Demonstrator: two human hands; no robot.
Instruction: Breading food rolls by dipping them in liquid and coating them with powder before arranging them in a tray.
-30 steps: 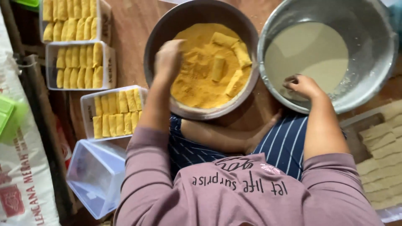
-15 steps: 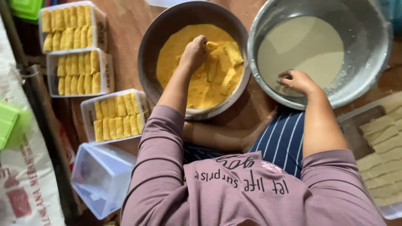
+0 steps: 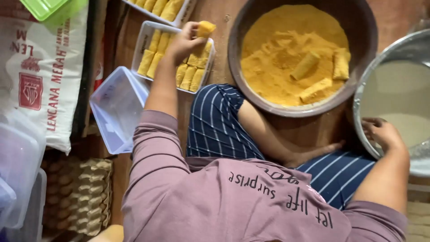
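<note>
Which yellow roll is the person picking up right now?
Find the clear tray of yellow rolls beside the big crumb bowl. Above it, the left hand pinches one crumbed roll. It alone is up in the air.

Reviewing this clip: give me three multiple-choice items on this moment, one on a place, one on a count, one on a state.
1. Where is the left hand?
A. In the crumb bowl
B. Over the plastic tray of coated rolls
C. On the striped cloth

2. How many coated rolls lie in the dark bowl of yellow crumbs?
A. Three
B. None
C. Seven

3. What is the state of the left hand?
A. Open and flat
B. Closed on a coated roll
C. Out of view

Answers:
1 B, the hand is above the tray beside the bowl.
2 A, three rolls show on the right side of the crumbs.
3 B, its fingers pinch a yellow roll raised above the tray.

The right hand rests on the rim of the metal bowl; whether it grips anything is unclear.
</note>
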